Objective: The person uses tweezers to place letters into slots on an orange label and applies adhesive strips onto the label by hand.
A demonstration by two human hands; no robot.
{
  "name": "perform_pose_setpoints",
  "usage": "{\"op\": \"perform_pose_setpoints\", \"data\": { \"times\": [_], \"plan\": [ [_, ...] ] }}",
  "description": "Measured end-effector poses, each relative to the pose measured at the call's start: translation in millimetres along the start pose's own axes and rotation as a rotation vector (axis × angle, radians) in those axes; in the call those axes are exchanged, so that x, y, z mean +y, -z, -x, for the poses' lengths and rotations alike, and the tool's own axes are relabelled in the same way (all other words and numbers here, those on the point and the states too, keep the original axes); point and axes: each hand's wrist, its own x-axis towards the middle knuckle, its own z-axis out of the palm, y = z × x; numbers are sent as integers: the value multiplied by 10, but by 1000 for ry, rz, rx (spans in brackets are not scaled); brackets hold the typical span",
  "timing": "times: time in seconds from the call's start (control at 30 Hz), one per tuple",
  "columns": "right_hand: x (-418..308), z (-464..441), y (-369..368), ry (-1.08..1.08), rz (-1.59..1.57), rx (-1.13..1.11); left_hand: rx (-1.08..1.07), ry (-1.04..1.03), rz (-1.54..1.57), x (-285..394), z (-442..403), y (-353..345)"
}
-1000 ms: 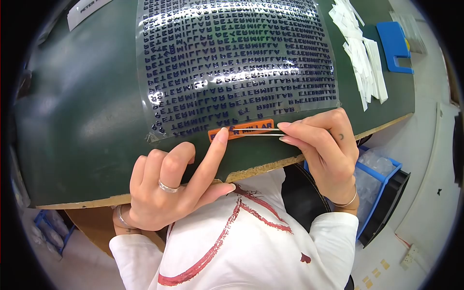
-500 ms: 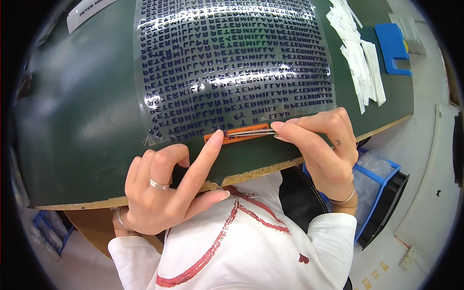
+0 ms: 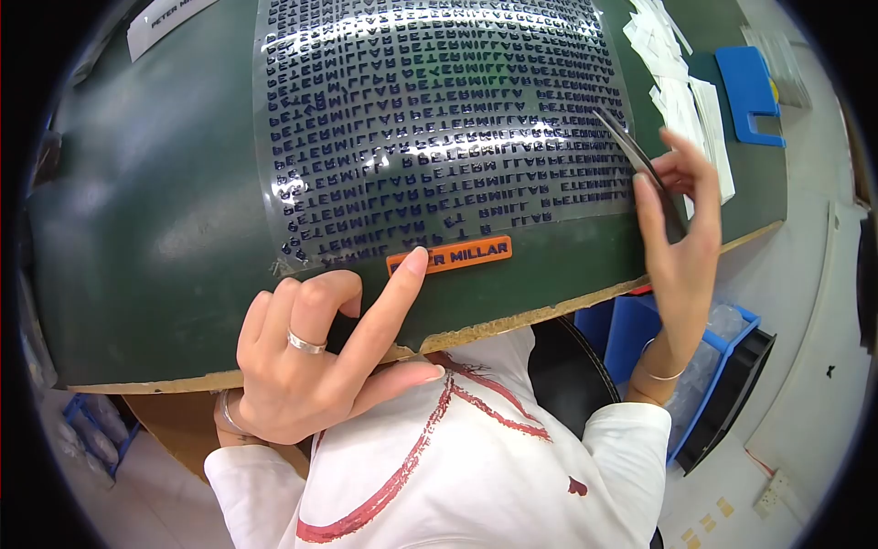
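Note:
An orange strip [image 3: 476, 253] with dark raised letters, "R MILLAR" readable, lies on the green table below a clear sheet [image 3: 402, 119] covered in rows of dark letters. The index fingertip of my left hand [image 3: 320, 352] rests on the strip's left part and hides some letters; the thumb is apart and the other fingers are curled. My right hand [image 3: 681, 220] is raised at the sheet's right edge, closed round metal tweezers [image 3: 631, 151]. Their tips point up and left over the sheet.
White paper strips [image 3: 672, 73] lie in a pile right of the sheet, beside a blue plastic holder [image 3: 745, 91]. A printed white card [image 3: 169, 23] is at the upper left. The table's worn front edge [image 3: 494, 327] runs before me; blue crates stand below.
My right hand has moved up and right, taking the tweezers off the orange strip and turning them upward. The strip's letters show again. My left hand has stayed nearly still.

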Motion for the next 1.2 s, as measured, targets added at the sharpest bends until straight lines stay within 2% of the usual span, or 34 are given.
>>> {"op": "perform_pose_setpoints", "data": {
  "times": [0.2, 0.3, 0.6, 0.7, 0.83, 1.0, 1.2],
  "plan": [
    [465, -529, 98, 14, 146, 62, -45, 94, 72, 38, -75, 1],
    [630, -690, 25, 291, 425, 13, -52, 73, 47, 26, -85, -12],
    [539, -560, 86, 207, 256, 9, 17, -27, -227, 82, 12, -94],
    [602, -535, 67, 273, 373, 18, -4, -41, -187, 84, 44, -57],
    [599, -546, 83, 223, 253, 30, -18, -30, -175, 83, 30, -46],
    [622, -541, 175, 206, 290, 69, -18, -22, -141, 82, 47, -53],
    [583, -421, 242, 141, 213, 354, 28, -64, -199, 55, 101, -88]
  ]
}}
